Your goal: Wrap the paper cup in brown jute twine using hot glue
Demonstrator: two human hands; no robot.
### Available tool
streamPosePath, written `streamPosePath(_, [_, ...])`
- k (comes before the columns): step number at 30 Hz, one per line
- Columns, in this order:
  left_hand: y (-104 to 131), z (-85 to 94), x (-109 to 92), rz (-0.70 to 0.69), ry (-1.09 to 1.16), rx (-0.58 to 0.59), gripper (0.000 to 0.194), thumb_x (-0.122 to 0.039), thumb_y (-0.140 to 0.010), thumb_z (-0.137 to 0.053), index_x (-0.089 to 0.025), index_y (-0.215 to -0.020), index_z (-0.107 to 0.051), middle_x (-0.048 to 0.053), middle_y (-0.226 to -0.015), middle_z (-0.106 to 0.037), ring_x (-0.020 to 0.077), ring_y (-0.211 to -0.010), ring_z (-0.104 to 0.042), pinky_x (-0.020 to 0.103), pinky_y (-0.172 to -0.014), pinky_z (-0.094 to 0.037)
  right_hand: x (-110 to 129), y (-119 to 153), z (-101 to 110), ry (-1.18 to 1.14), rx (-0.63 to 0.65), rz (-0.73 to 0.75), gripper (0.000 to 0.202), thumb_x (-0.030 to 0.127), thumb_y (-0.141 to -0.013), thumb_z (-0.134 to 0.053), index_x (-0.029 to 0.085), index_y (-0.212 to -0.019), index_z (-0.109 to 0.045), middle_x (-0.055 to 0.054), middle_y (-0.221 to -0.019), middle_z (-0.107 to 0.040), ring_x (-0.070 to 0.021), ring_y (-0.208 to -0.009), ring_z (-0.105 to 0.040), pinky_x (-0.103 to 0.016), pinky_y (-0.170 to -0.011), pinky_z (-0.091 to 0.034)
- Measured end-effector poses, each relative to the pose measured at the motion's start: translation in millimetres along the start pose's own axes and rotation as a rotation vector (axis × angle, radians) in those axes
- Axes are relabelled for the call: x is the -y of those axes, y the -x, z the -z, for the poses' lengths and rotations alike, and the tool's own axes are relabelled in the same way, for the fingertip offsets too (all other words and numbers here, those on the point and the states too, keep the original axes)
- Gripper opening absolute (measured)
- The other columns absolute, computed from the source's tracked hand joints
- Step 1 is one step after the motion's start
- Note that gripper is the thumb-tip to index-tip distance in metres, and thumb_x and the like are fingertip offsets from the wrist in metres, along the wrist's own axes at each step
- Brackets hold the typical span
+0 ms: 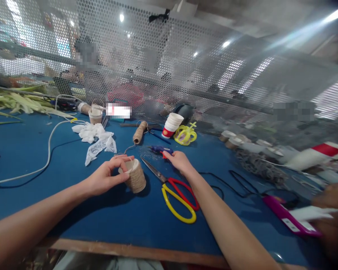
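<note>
My left hand (115, 173) grips the rim of a paper cup wrapped in twine (136, 180), which leans on its side just above the blue table. A strand of twine runs from the cup to a twine roll (140, 132) lying behind it. Farther right, my right hand (178, 160) has its fingers closed around the handle of a blue glue gun (159, 149) with a red trigger, its nozzle pointing left. Open scissors (173, 189) with one red and one yellow handle lie between my forearms.
Stacked paper cups (172, 125) and a yellow crown-shaped piece (186, 135) stand at the back. White lace cloth (97, 137) lies left, near a white cable (50, 144). At right are a purple power strip (290, 217), grey cord (259, 165) and another person's blurred hand (332, 198).
</note>
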State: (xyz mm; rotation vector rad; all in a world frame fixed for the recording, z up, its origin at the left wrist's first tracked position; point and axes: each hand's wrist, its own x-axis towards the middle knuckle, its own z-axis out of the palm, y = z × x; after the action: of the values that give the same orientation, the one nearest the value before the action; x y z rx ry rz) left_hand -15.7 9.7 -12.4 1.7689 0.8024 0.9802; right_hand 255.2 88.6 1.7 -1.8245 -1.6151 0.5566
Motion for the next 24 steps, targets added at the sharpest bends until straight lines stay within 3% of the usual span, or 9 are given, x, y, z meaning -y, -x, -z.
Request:
streamPosePath(3, [-1,-0.7,-1,-0.011,-0.007,-0.004,0.017,-0.029,-0.079,-0.056,-0.017,-0.069,-0.050,0.013,-0.129,-0.051,0.0239,-0.129,-0.034,0.043,-0.106,-0.020,13,9,4,0.085,-0.057,0.118,0.034,0.030,-0.072,-0.063,0.020,-0.047,-0.042,-0.007,-0.057,-0.057,-0.0179,-0.068,-0.060,-0.023,-0.052,-0.039])
streamPosePath(6, [-2,-0.8,-2,-0.032,-0.026,0.007,0.015,-0.028,-0.080,-0.055,-0.017,-0.070,-0.050,0.013,-0.128,-0.052,0.0232,-0.129,-0.035,0.042,-0.105,-0.021,41,25,1,0.108,-0.059,0.250,0.021,0.028,-0.074,-0.061,0.016,-0.059,-0.052,-0.010,-0.080,-0.062,-0.0220,-0.090,-0.057,-0.029,-0.070,-0.043])
streamPosePath(8, [-2,-0.6,-3,-0.035,-0.043,0.010,0.015,-0.028,-0.080,-0.055,-0.017,-0.070,-0.051,0.012,-0.129,-0.051,0.0231,-0.129,-0.034,0.042,-0.106,-0.021,63,37,-5,0.080,0.049,0.363,0.018,0.031,-0.077,-0.058,0.017,-0.065,-0.059,-0.008,-0.088,-0.063,-0.0192,-0.090,-0.058,-0.030,-0.077,-0.044])
streamPosePath(11, [0,-0.4,-2,-0.027,-0.063,-0.005,0.017,-0.030,-0.079,-0.056,-0.017,-0.070,-0.053,0.011,-0.125,-0.053,0.0244,-0.126,-0.036,0.040,-0.105,-0.023,92,56,-20,-0.060,0.334,0.549,0.023,0.033,-0.083,-0.052,0.016,-0.072,-0.063,-0.012,-0.108,-0.059,-0.0203,-0.104,-0.054,-0.034,-0.089,-0.040])
streamPosePath(15, [-1,-0.2,-1,-0.030,-0.030,-0.016,0.017,-0.030,-0.078,-0.058,-0.017,-0.068,-0.053,0.009,-0.116,-0.058,0.0251,-0.122,-0.040,0.038,-0.103,-0.027,106,70,-33,-0.249,0.475,0.441,0.019,0.031,-0.078,-0.058,0.016,-0.066,-0.057,-0.013,-0.111,-0.058,-0.0229,-0.113,-0.049,-0.037,-0.091,-0.037])
streamPosePath(19, [-2,1.1,-5,0.048,0.151,0.011,0.017,-0.029,-0.078,-0.059,-0.016,-0.069,-0.052,0.011,-0.127,-0.052,0.0271,-0.128,-0.034,0.041,-0.103,-0.027,99,73,-23,-0.499,0.415,0.338,0.018,0.029,-0.076,-0.059,0.017,-0.064,-0.055,-0.011,-0.111,-0.059,-0.0206,-0.110,-0.051,-0.035,-0.091,-0.038])
streamPosePath(24, [0,2.6,-15,0.150,0.428,0.045,0.017,-0.028,-0.077,-0.061,-0.014,-0.071,-0.053,0.012,-0.132,-0.049,0.0278,-0.121,-0.044,0.041,-0.095,-0.035,85,77,-3,-0.544,0.320,0.324,0.020,0.033,-0.069,-0.067,0.017,-0.063,-0.056,-0.006,-0.091,-0.061,-0.0174,-0.089,-0.057,-0.032,-0.080,-0.043])
